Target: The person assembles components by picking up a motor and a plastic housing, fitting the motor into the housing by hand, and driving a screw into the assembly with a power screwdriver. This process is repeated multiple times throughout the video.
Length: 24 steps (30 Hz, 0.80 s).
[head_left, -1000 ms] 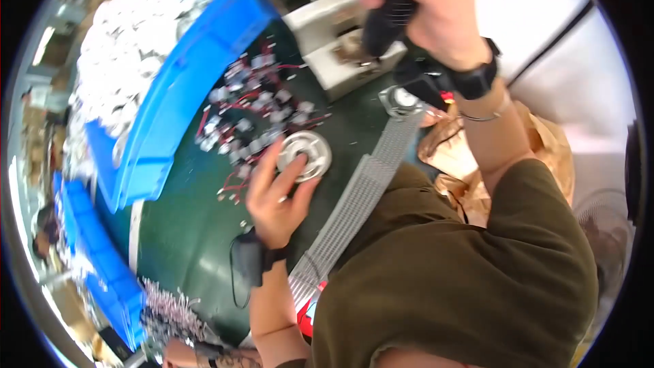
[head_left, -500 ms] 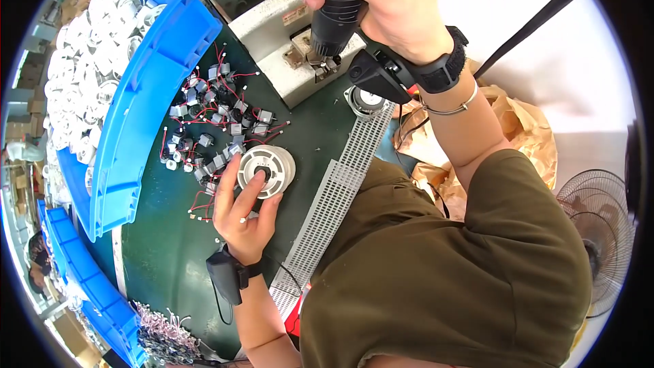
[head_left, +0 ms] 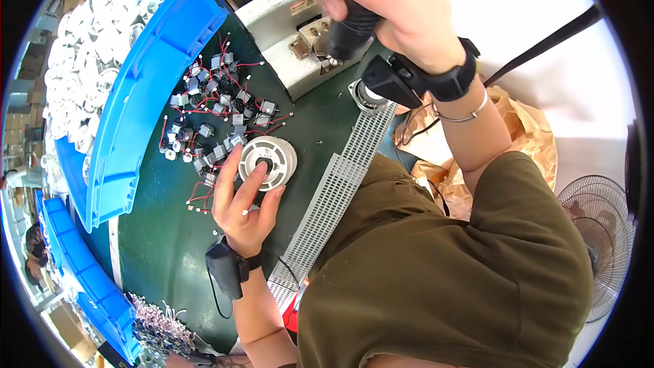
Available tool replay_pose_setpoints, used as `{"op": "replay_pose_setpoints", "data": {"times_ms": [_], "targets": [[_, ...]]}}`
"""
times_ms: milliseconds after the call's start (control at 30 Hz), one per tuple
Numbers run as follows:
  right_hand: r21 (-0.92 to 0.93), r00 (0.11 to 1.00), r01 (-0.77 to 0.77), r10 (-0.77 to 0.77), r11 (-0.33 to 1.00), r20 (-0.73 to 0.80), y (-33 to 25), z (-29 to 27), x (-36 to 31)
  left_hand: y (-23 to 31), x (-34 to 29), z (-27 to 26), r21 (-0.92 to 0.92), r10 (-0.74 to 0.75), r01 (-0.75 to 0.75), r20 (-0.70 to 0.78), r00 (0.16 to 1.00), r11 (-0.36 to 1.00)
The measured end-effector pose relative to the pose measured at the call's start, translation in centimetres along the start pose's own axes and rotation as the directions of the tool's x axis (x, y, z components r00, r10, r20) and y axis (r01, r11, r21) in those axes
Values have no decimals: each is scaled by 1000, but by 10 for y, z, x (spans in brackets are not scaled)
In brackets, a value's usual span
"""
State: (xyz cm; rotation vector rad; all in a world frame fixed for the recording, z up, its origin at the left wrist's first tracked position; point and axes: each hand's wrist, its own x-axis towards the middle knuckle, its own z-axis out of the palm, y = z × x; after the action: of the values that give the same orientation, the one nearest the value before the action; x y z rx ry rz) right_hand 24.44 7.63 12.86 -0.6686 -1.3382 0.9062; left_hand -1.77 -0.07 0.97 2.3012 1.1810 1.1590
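Observation:
My left hand (head_left: pixel 245 212) holds a round white plastic housing (head_left: pixel 285 158) down on the green work surface. Its fingers curve over the top, with fingertips at the dark centre. Raised at the upper middle, my right hand (head_left: pixel 417 24) is wrapped round a black power screwdriver (head_left: pixel 355 26). The driver points down at the metal block (head_left: pixel 315 39) on the front of a pale machine (head_left: pixel 272 24); its tip is blurred, so contact is hard to judge. Small motors with red and black wires (head_left: pixel 216 105) lie in a heap beyond the housing.
A blue bin (head_left: pixel 129 143) heaped with white plastic parts (head_left: pixel 92 61) stands at the left. Along my side runs a perforated metal strip (head_left: pixel 320 211), with a round speaker-like part (head_left: pixel 368 99) at its far end. Brown paper (head_left: pixel 524 123) and a fan (head_left: pixel 586 245) are at the right.
My right hand and the screwdriver have shifted slightly to the right, and the driver leans more. The left hand keeps its hold on the white housing.

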Motion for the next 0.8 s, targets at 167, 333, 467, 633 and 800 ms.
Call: {"op": "replay_pose_setpoints", "data": {"times_ms": [167,333,467,633,800], "targets": [[351,974,89,-154,932,163,16,-5,2,4,7,5,20,41,-40,-47,998,999],[323,966,-193,122,926,227,-17,43,2,3,10,7,24,92,-90,-111,990,996],[265,963,-115,42,957,267,-10,73,4,3,10,9,22,95,-93,-124,988,995],[295,951,-75,-21,953,309,-3,80,2,4,11,11,9,106,-106,-136,985,994],[215,971,-57,4,975,239,0,90,-1,5,6,10,10,80,-79,-140,987,997]]}}
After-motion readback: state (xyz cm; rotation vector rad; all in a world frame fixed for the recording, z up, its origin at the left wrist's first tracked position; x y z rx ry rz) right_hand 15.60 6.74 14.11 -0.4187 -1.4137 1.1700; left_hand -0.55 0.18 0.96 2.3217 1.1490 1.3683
